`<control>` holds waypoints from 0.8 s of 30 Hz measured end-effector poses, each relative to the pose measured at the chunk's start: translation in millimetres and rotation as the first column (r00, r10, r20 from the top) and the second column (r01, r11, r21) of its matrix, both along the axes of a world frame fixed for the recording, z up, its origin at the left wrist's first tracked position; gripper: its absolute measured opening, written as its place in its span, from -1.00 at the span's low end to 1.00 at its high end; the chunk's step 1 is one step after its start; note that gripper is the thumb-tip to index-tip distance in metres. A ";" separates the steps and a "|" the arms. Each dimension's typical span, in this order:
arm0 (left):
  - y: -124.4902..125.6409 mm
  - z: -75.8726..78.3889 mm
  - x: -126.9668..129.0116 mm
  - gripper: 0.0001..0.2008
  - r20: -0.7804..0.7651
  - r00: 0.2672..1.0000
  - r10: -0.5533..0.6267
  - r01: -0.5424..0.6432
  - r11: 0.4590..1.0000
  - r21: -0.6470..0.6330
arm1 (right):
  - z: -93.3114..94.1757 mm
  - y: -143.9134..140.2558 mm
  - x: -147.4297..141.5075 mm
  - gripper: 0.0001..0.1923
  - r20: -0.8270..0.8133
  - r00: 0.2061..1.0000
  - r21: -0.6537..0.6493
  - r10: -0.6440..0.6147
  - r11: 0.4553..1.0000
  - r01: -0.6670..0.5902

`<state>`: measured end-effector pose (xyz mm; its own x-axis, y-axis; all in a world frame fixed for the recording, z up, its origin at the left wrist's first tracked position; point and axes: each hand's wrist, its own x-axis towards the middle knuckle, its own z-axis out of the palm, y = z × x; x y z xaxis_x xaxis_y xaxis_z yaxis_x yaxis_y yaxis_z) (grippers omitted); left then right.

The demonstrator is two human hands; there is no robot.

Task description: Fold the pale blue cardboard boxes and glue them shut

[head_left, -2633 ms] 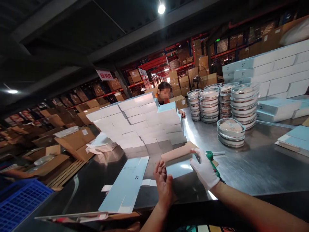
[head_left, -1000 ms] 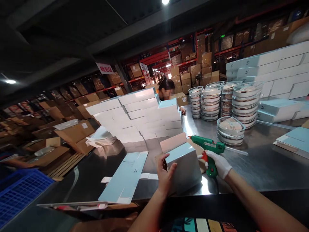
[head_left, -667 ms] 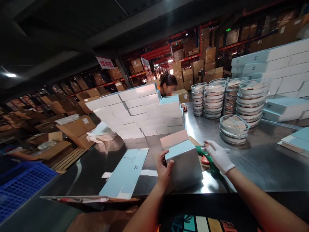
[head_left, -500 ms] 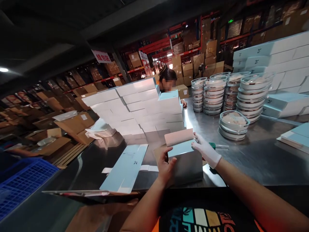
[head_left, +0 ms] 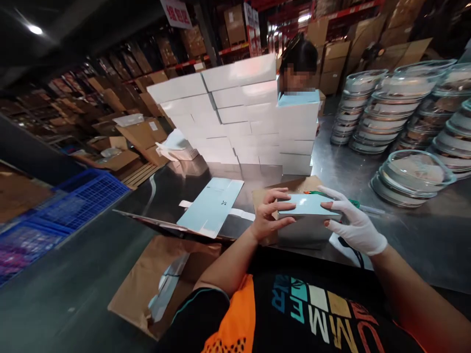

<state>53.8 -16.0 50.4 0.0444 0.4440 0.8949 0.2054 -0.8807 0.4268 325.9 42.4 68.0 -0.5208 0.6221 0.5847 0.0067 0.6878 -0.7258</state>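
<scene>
Hands press on a pale blue box [head_left: 308,206] standing on a steel tabletop [head_left: 405,230] close to its near edge. The bare left hand [head_left: 268,215] has its grip clasped on the box's left end, fingers curled over the top edge. The right hand [head_left: 353,221], in a white glove, lies flat-fingered against the box's right end, its grip spread and pressing rather than closed around it. Brown cardboard [head_left: 290,185] lies under and behind the box. Just beyond the gloved hand, a green glue gun [head_left: 355,203] peeks out, mostly hidden. To the left, a flat unfolded blue carton [head_left: 213,206] lies on the tabletop. Farther back rises a stack of white boxes [head_left: 239,117], with another person [head_left: 299,59] behind it. At right stand stacks of round clear lidded containers [head_left: 390,108].
</scene>
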 end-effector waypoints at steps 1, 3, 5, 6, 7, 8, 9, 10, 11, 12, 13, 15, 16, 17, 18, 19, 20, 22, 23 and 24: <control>-1.1 3.1 -2.7 -0.68 -0.049 0.999 -0.016 0.017 1.000 0.017 | 1.8 -2.9 -1.5 -0.76 0.015 1.000 0.016 0.023 1.000 -0.023; -3.7 6.8 -5.1 -0.69 -0.084 0.995 -0.048 0.050 0.998 0.029 | 7.0 -7.6 -4.4 -0.77 0.025 0.998 0.046 0.056 0.997 -0.057; -5.9 7.8 -4.6 -0.70 -0.091 0.995 -0.048 0.050 0.999 0.019 | 12.1 -10.0 -5.9 -0.74 0.020 0.996 0.075 0.089 0.993 -0.090; -6.6 7.7 -4.0 -0.71 -0.094 0.995 -0.038 0.040 0.999 0.015 | 13.6 -10.3 -5.9 -0.71 0.014 0.995 0.091 0.099 0.991 -0.100; -7.2 7.4 -3.4 -0.73 -0.097 0.995 -0.026 0.027 1.000 0.014 | 13.9 -10.2 -5.3 -0.69 0.008 0.994 0.106 0.105 0.989 -0.105; -7.5 7.2 -2.8 -0.74 -0.102 0.995 -0.015 0.017 1.000 0.016 | 12.4 -9.9 -4.3 -0.68 0.005 0.994 0.116 0.106 0.988 -0.106; -7.8 7.0 -2.4 -0.75 -0.107 0.994 -0.010 0.012 1.000 0.023 | 8.9 -9.6 -3.0 -0.68 0.002 0.995 0.116 0.098 0.988 -0.098; -8.1 6.7 -2.1 -0.75 -0.113 0.994 -0.011 0.015 0.999 0.031 | 3.1 -9.4 -1.5 -0.68 -0.001 0.997 0.103 0.072 0.992 -0.071; -8.6 6.1 -1.9 -0.74 -0.123 0.992 -0.018 0.023 0.999 0.033 | -4.7 -9.3 -0.2 -0.66 0.004 1.000 0.078 0.026 0.997 -0.027; -9.2 4.9 -1.8 -0.72 -0.135 0.990 -0.029 0.033 0.999 0.027 | -14.1 -9.4 0.7 -0.58 0.017 0.999 0.046 -0.028 0.999 0.028; -10.0 3.0 -2.1 -0.66 -0.142 0.989 -0.042 0.042 0.999 0.002 | -24.3 -9.5 1.0 -0.44 0.031 0.996 0.020 -0.080 0.997 0.079; -11.7 -3.7 -4.9 -0.37 -0.108 0.993 -0.054 0.045 0.995 -0.085 | -42.4 -9.4 -0.4 -0.12 0.073 0.988 -0.015 -0.139 0.990 0.141; -12.5 -8.2 -8.2 -0.15 -0.057 0.997 -0.046 0.037 0.987 -0.156 | -47.8 -9.0 -2.0 -0.05 0.100 0.984 -0.039 -0.148 0.988 0.152; -13.0 -13.1 -13.6 0.04 0.014 1.000 -0.016 0.019 0.978 -0.209 | -49.3 -8.1 -3.8 -0.04 0.118 0.981 -0.081 -0.155 0.983 0.165; -13.3 -18.0 -21.6 0.14 0.074 0.997 0.034 -0.014 0.966 -0.258 | -46.2 -6.3 -5.9 -0.07 0.122 0.978 -0.139 -0.169 0.973 0.185; -13.3 -22.7 -32.6 0.17 0.122 0.986 0.109 -0.067 0.949 -0.307 | -38.1 -2.9 -8.0 -0.11 0.113 0.975 -0.206 -0.192 0.955 0.212; -13.0 -26.8 -47.0 0.14 0.146 0.968 0.206 -0.143 0.924 -0.355 | -25.0 2.7 -10.3 -0.14 0.086 0.970 -0.269 -0.227 0.932 0.242; -11.7 -32.9 -85.7 0.04 0.085 0.899 0.430 -0.343 0.811 -0.474 | 14.4 23.6 -16.0 -0.19 -0.029 0.943 -0.340 -0.330 0.891 0.301; -10.9 -34.8 -109.3 -0.01 -0.009 0.849 0.529 -0.452 0.715 -0.534 | 39.1 39.5 -19.8 -0.22 -0.103 0.916 -0.347 -0.389 0.877 0.333; -10.2 -35.9 -134.6 -0.05 -0.126 0.782 0.610 -0.560 0.598 -0.574 | 66.0 58.5 -24.3 -0.25 -0.180 0.874 -0.343 -0.452 0.861 0.375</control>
<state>-80.8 -26.2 14.4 -0.4596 0.7575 0.4637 0.5362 -0.1796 0.8248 301.6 100.9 134.0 -0.0409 0.9071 0.4190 0.0389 0.4205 -0.9065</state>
